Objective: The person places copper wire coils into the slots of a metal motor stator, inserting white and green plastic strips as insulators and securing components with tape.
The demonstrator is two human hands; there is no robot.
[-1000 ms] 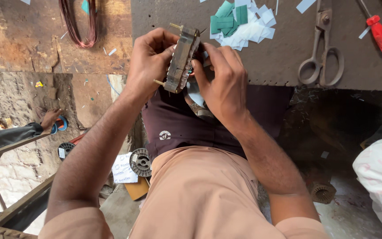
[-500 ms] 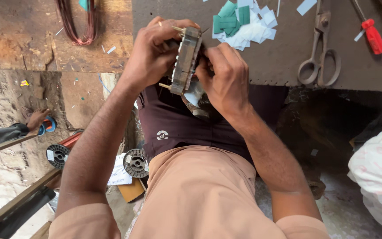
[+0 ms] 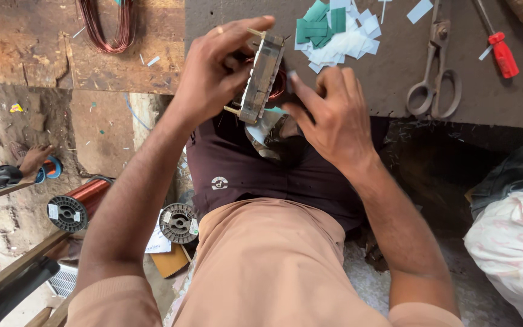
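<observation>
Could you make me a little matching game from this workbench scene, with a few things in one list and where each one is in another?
Things:
1. Old metal scissors
2. Red-handled screwdriver
3. Coil of copper wire
4. Flat stacked metal block with brass pins

Places:
A. On the brown wooden board at far left
B. Held in the left hand
C. On the grey bench, beside the green and white paper slips
D. Near the bench's far right end

Pairs: 1-C, 2-D, 3-A, 4-B

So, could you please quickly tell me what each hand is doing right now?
Left hand: closed on the laminated metal core.
Right hand: fingertips at the core's side; grip cannot be told.
</observation>
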